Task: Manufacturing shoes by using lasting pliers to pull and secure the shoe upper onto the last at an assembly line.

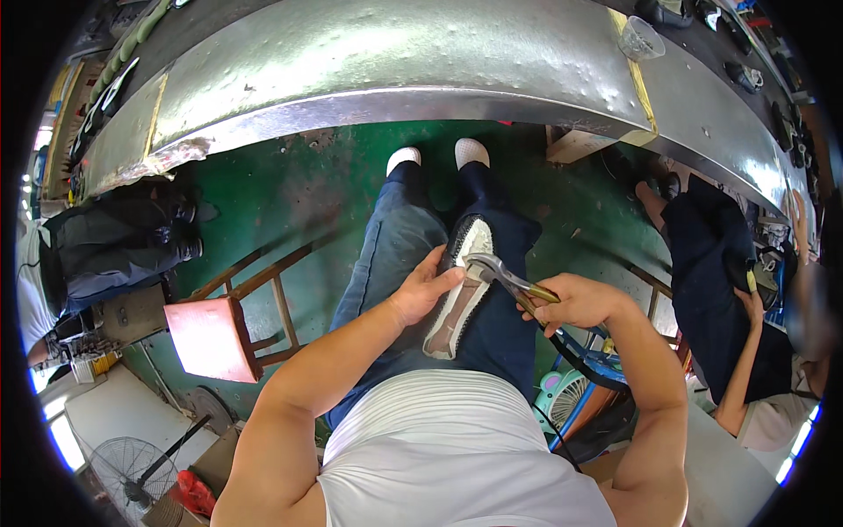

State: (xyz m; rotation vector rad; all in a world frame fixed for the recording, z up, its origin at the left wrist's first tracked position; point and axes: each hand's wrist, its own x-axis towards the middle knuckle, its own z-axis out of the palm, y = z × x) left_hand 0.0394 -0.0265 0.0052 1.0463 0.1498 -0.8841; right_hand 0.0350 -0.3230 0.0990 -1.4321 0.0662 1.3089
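A dark shoe upper (454, 318) lies bottom up along my right thigh, its white and brown underside facing me and its edge stitched or pleated all round. My left hand (428, 286) grips it from the left side, thumb laid over the edge, other fingers partly hidden. In my right hand (575, 303) is a pair of pincers (516, 283), fingers wrapped round the handles. The metal head of the pincers rests against the underside near the toe end. Whether the jaws bite on anything, I cannot tell.
A metal-topped bench (395, 61) runs across the front, with a clear plastic cup (641, 39) on it. Left stands a stool (211, 341); behind it is a wire fan (132, 470). A small green fan (562, 395) is by my right hip. People sit on both sides.
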